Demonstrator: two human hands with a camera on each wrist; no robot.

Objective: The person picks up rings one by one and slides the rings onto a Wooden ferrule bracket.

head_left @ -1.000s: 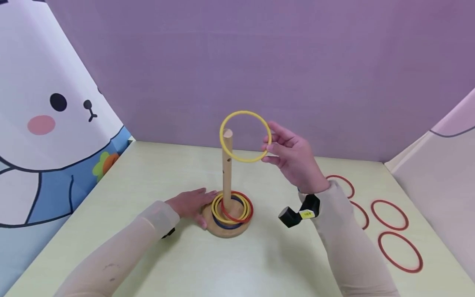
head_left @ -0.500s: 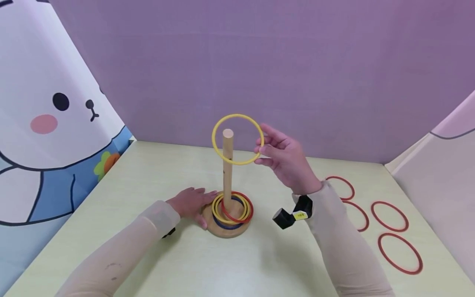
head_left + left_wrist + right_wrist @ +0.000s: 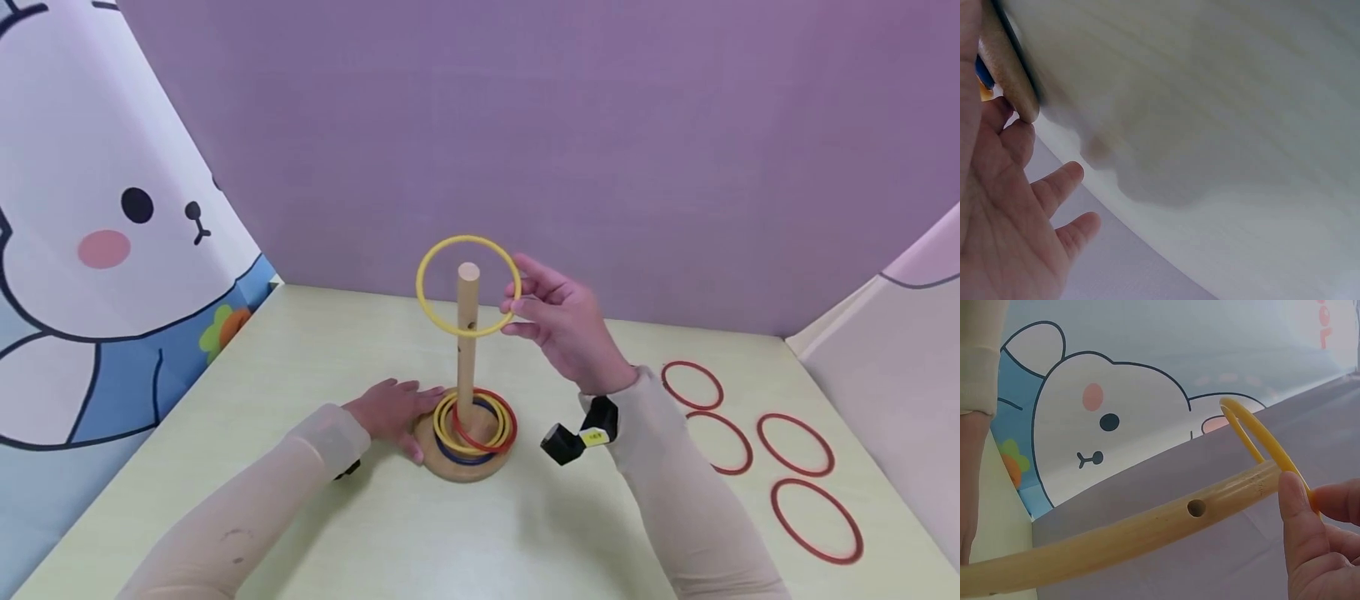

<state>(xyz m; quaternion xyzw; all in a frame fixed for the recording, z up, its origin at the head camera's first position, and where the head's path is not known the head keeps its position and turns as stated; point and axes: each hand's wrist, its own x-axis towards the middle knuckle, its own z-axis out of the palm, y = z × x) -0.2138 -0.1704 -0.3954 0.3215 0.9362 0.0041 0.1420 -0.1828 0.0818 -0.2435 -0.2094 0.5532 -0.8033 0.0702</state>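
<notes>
In the head view my right hand (image 3: 564, 325) pinches a thin yellow ring (image 3: 467, 238) by its right edge, between thumb and fingers. The ring appears round the top of the wooden peg (image 3: 466, 367); in the right wrist view the peg's tip (image 3: 1266, 474) lies at the ring's opening. My left hand (image 3: 392, 417) rests at the left side of the round wooden base (image 3: 461, 474), its fingers spread. Two fingertips touch the base's rim (image 3: 1019, 94) in the left wrist view. Yellow, red (image 3: 514, 425) and blue (image 3: 453, 457) rings lie stacked round the peg's foot.
Several loose red rings (image 3: 833, 454) lie on the pale table (image 3: 360, 533) to the right, past my right forearm. A purple backdrop (image 3: 480, 125) rises behind the table. A cartoon-printed panel (image 3: 105, 292) stands at the left, a pale one (image 3: 892, 358) at the right.
My right hand has moved left and slightly down with the yellow ring, from right of the peg's top to around it as seen from above. The left hand stays at the base.
</notes>
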